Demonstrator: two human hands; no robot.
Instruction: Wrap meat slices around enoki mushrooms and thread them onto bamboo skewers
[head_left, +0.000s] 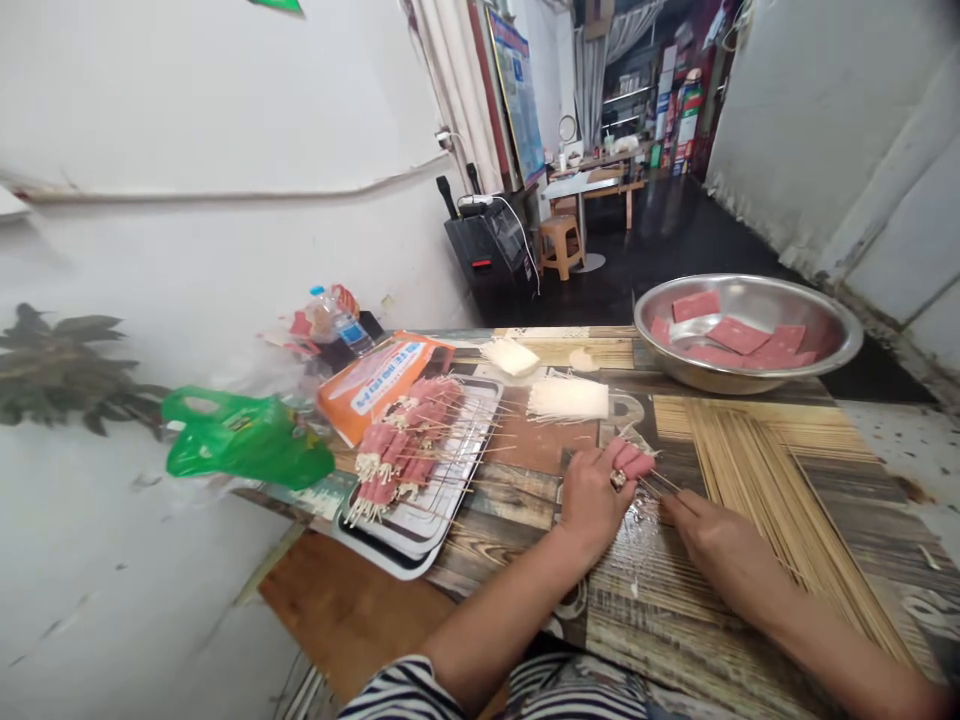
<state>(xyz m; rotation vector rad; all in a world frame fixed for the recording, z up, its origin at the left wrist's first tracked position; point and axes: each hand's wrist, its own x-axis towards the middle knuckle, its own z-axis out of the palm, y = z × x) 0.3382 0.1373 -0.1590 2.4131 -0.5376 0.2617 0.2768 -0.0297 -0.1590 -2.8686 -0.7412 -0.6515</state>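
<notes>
My left hand, a ring on one finger, presses a pink meat roll down on the table. My right hand is pinched on a thin bamboo skewer whose tip points into that roll. A white tray to the left holds several finished skewers of pink rolls with white mushroom ends. A bunch of white enoki mushrooms lies just beyond my left hand. A steel bowl at the far right holds flat pink meat slices.
A wide spread of loose bamboo skewers covers the table on my right. An orange packet, a green plastic bag and a water bottle sit at the left by the wall. Beyond stand a black speaker and a stool.
</notes>
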